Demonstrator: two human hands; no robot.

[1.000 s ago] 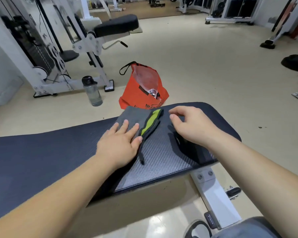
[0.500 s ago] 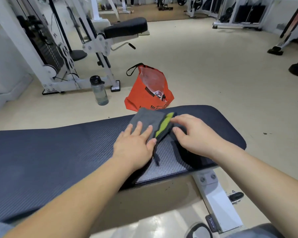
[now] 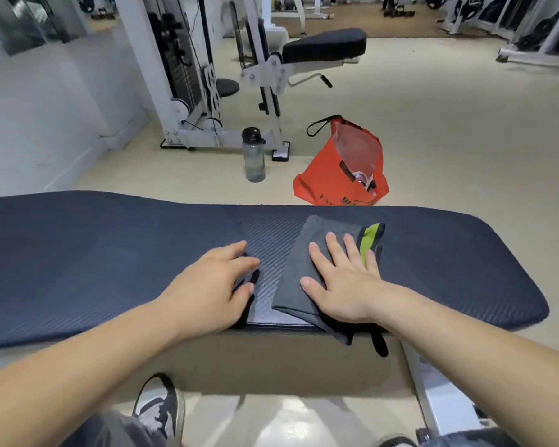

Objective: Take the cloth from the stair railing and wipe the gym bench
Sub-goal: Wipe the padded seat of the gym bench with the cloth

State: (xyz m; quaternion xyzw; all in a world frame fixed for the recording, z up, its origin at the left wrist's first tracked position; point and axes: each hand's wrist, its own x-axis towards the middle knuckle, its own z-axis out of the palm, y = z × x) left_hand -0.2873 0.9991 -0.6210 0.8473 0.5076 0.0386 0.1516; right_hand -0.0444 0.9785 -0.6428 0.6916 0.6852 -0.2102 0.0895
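A grey cloth with a lime-green stripe lies folded on the dark padded gym bench, right of its middle. One corner of the cloth hangs over the near edge. My right hand lies flat on the cloth with the fingers spread, pressing it onto the pad. My left hand is beside the cloth on its left. It rests on the bare pad with loosely bent fingers and holds nothing.
Beyond the bench an orange bag and a water bottle stand on the beige floor. A white weight machine with a black seat stands behind them. My shoe is below the bench's near edge.
My left hand has come off the cloth onto the bare pad. My right hand has moved from the cloth's edge to lie flat on top of it.
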